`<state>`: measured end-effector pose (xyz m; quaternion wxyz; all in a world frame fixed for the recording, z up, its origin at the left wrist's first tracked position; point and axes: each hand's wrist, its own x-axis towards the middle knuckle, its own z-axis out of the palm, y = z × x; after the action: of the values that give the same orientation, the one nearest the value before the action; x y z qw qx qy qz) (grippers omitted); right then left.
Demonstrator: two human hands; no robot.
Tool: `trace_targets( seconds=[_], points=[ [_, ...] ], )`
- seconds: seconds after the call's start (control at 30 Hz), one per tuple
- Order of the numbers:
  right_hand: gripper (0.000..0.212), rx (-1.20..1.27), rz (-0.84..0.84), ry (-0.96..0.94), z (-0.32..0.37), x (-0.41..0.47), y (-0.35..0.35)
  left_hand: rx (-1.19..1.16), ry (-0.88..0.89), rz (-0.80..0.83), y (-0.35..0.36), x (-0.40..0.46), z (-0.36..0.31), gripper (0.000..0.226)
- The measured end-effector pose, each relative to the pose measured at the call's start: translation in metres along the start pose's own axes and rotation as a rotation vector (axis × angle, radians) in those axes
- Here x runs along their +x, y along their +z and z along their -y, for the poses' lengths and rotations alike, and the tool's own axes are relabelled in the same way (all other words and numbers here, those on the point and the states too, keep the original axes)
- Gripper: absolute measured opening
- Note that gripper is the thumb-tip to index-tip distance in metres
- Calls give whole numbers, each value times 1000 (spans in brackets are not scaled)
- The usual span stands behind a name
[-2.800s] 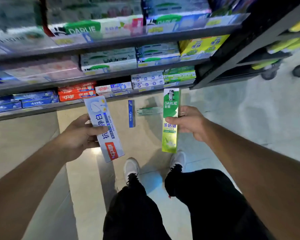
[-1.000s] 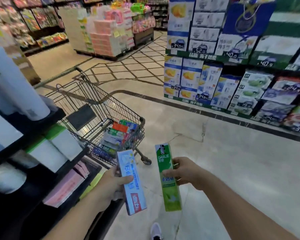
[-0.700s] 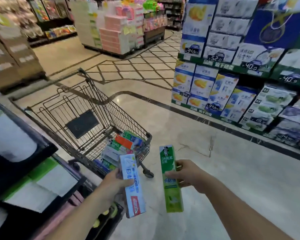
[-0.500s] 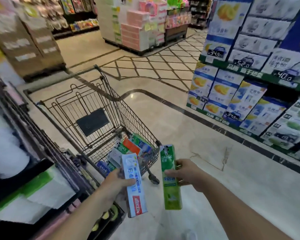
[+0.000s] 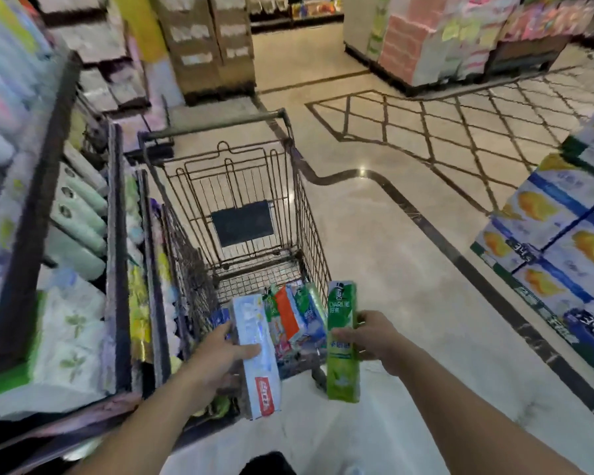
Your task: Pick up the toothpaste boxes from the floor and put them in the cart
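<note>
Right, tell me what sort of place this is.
A supermarket aisle: a wire shopping cart holding toothpaste boxes, stocked shelves on the left, and stacked boxed goods with price tags on the right.

Cart straight ahead of me, handle end far, near end just before my hands. Pile of toothpaste boxes in cart basket at near end. My left hand holds box at cart's near-left corner. My right hand holds second box upright just outside cart's near-right corner. Shelving along cart's left side, close beside it. Stacked cartons well apart on right, across floor.
</note>
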<state>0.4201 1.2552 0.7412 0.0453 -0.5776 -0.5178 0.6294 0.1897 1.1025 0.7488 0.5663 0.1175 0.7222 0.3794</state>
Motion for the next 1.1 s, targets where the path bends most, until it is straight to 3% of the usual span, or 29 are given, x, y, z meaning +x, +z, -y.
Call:
trace_targets(
  seconds=[0.23, 0.5, 0.87, 1.1],
  points=[
    [29, -185, 4, 23, 33, 89, 7, -63, -51, -76, -9, 39, -16, 37],
    [52, -406, -45, 91, 56, 164, 50, -154, -124, -69, -21, 112, -21, 38],
    [15, -818, 1, 120, 22, 274, 98, -77, -269, -120, -20, 187, 13, 48],
    [27, -918, 73, 132, 7, 314, 94, 70, -321, -181, -6, 222, 31, 43]
  ],
)
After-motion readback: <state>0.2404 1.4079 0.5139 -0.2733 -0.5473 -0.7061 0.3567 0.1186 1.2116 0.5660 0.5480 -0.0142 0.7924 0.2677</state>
